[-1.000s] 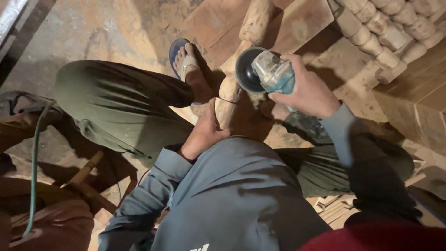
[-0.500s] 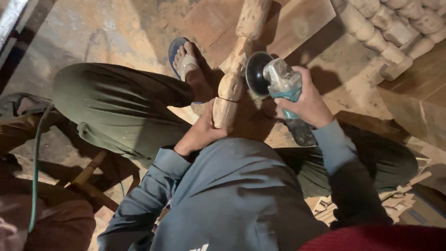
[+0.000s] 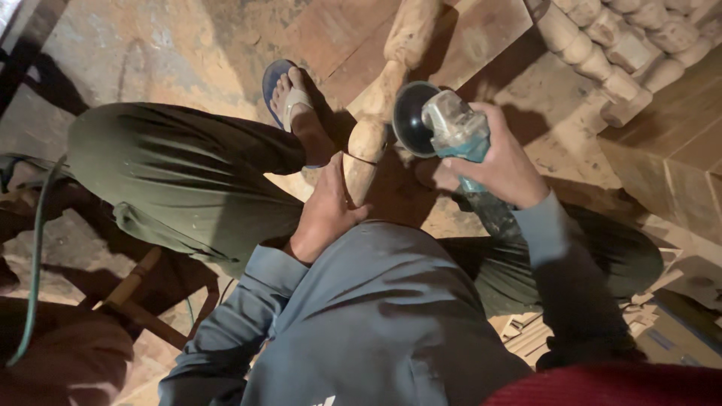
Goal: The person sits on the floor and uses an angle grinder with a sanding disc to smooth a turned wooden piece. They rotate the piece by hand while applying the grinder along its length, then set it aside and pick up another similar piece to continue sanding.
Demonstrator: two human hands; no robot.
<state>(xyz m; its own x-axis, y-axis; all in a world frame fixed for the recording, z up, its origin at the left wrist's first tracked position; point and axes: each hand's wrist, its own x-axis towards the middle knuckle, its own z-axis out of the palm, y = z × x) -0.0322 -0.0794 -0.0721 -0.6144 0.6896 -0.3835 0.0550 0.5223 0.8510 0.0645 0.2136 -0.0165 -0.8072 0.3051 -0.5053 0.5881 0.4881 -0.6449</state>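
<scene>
A person sits low over a dusty floor, seen from above the head. Grey sleeves and olive trousers fill the middle of the view.

The left hand is closed around the near end of a turned wooden spindle, pinning it near the lap. The spindle runs from that hand away toward 12 o'clock, resting on flat boards. A foot in a blue sandal lies just beside it at 9 o'clock.

The right hand grips the body of a teal angle grinder. Its dark round disc faces the spindle from 3 o'clock, just beside a bulge of the wood. Whether disc and wood touch cannot be told.

More turned spindles lie stacked at 1 o'clock, well apart from the hands. A green cable trails along the left edge.

Judging from this, the step in hand is smoothing the spindle's lower bulge with the grinder. The next move likely calls for a firm left grip, so the wood does not roll, and a light, steady pass of the disc along the curve. The left fingers sit close to the disc, so they need to stay clear of it.
</scene>
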